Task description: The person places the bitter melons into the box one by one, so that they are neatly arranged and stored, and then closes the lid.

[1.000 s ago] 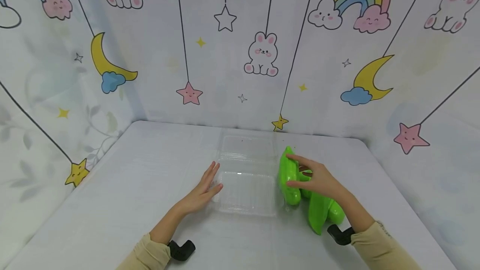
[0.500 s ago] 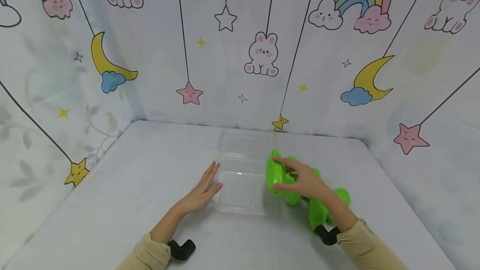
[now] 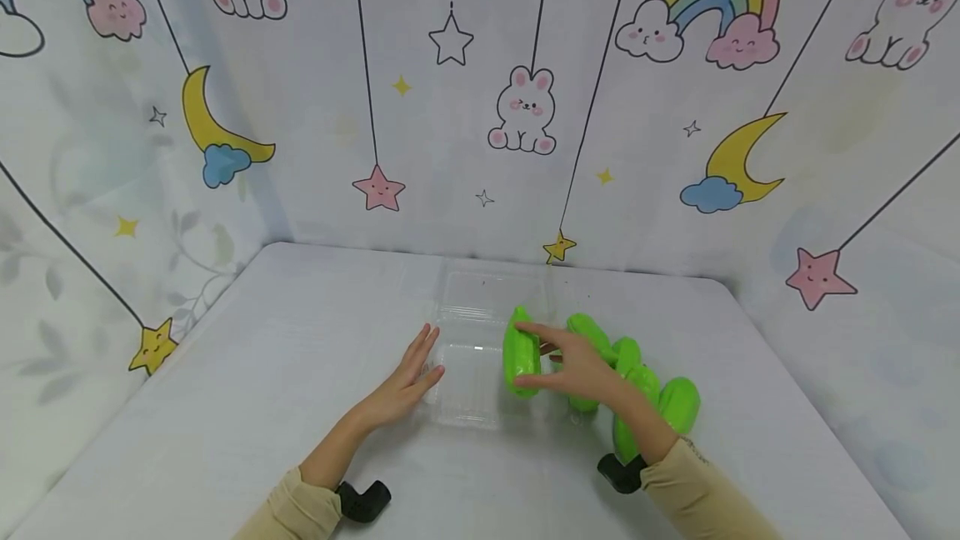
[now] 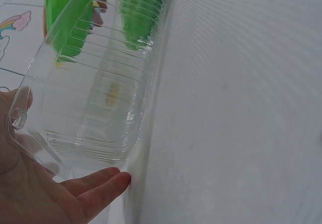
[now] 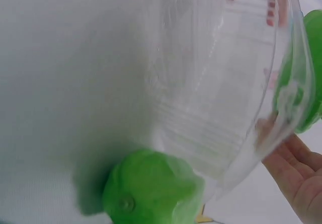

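In the head view, my right hand (image 3: 577, 365) pinches a long glossy green fruit or vegetable (image 3: 521, 352) between thumb and fingers, over the right part of a clear plastic clamshell box (image 3: 468, 394). Its exact kind does not show. My left hand (image 3: 397, 394) rests against the box's left side, fingers straight. The left wrist view shows that hand (image 4: 45, 194) at a corner of the clear box (image 4: 95, 113). Part of the held piece (image 5: 314, 68) appears beyond the box wall in the right wrist view.
Several similar green pieces (image 3: 678, 405) lie heaped right of the box, partly hidden by my right arm. The box's lid (image 3: 491, 294) lies folded back toward the patterned curtain (image 3: 300, 107). A white cloth (image 3: 285, 332) covers the table.
My right hand has carried the green piece leftward from beside the heap to over the box. The remaining pieces have shifted slightly. My left hand has stayed in place.
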The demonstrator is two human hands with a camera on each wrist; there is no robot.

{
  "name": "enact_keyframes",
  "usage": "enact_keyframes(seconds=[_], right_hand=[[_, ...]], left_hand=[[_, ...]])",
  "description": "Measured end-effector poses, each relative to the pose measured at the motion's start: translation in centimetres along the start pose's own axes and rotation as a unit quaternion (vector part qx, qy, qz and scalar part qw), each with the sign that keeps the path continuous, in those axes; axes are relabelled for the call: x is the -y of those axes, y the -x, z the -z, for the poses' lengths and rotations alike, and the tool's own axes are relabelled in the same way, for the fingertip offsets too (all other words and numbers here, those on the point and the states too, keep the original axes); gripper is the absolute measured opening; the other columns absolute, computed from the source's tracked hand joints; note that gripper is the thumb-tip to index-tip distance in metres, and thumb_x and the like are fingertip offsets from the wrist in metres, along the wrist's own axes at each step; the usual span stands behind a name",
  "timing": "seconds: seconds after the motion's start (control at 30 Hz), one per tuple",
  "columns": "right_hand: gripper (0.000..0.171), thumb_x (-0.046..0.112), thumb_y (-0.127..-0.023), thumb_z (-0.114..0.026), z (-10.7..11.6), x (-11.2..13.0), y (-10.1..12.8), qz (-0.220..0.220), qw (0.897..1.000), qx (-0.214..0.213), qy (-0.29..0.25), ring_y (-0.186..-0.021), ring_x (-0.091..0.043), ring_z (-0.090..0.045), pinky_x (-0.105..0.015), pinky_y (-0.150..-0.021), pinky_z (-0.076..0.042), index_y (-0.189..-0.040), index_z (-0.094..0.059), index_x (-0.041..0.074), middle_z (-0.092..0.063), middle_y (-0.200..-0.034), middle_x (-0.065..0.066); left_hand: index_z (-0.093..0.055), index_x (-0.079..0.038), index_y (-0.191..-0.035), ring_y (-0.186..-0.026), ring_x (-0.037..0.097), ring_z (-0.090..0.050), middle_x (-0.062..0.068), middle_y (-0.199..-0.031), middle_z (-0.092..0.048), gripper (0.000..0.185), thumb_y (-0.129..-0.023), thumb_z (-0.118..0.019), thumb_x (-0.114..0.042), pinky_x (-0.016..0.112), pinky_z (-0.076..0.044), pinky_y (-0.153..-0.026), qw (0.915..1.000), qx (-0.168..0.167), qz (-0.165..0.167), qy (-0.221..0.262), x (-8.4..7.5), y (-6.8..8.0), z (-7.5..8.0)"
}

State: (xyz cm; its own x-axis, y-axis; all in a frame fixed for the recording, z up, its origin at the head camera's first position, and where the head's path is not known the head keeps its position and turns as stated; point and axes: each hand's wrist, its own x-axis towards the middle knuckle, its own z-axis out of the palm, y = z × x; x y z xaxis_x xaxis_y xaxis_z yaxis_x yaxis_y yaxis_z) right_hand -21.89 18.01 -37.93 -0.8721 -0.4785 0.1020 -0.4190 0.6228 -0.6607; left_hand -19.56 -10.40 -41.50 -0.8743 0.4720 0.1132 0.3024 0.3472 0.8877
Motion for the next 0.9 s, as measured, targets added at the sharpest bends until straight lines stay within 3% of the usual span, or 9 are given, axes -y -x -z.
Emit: enact_keyframes(seconds=[0.67,0.73,0.9], right_hand=[[0.077,0.047,-0.071,-0.075,-3.6,1.2,-2.2,0.000,1.000,0.022,0.005,-0.097,-0.021,-0.057,-0.043,-0.081,-0.048,-0.136,-0.045,0.021,-0.054,-0.124,-0.006],[0.077,0.048,-0.071,-0.074,-3.9,1.3,-2.5,-0.002,1.000,0.025,0.011,-0.096,-0.021,-0.058,-0.042,-0.081,-0.048,-0.136,-0.045,0.020,-0.054,-0.124,-0.007],[0.077,0.049,-0.071,-0.074,-4.6,1.7,-3.0,-0.007,0.999,0.030,0.021,-0.096,-0.022,-0.059,-0.039,-0.080,-0.048,-0.136,-0.045,0.019,-0.055,-0.123,-0.008]], left_hand=[[-0.004,0.001,-0.145,-0.136,0.037,0.004,0.020,-0.150,0.008,0.058,-0.100,-0.037,-0.015,0.056,-0.009,-0.105,0.9997,0.004,0.010,-0.021,-0.8,0.3,0.2],[-0.005,0.002,-0.145,-0.136,0.038,0.004,0.020,-0.150,0.007,0.058,-0.099,-0.037,-0.014,0.058,-0.009,-0.104,0.9999,-0.003,0.006,-0.014,-0.6,0.2,0.1],[-0.007,-0.004,-0.147,-0.137,0.035,0.003,0.015,-0.151,0.006,0.058,-0.100,-0.039,-0.018,0.057,-0.010,-0.105,0.9996,-0.019,-0.004,-0.022,1.8,-0.4,-0.3]])
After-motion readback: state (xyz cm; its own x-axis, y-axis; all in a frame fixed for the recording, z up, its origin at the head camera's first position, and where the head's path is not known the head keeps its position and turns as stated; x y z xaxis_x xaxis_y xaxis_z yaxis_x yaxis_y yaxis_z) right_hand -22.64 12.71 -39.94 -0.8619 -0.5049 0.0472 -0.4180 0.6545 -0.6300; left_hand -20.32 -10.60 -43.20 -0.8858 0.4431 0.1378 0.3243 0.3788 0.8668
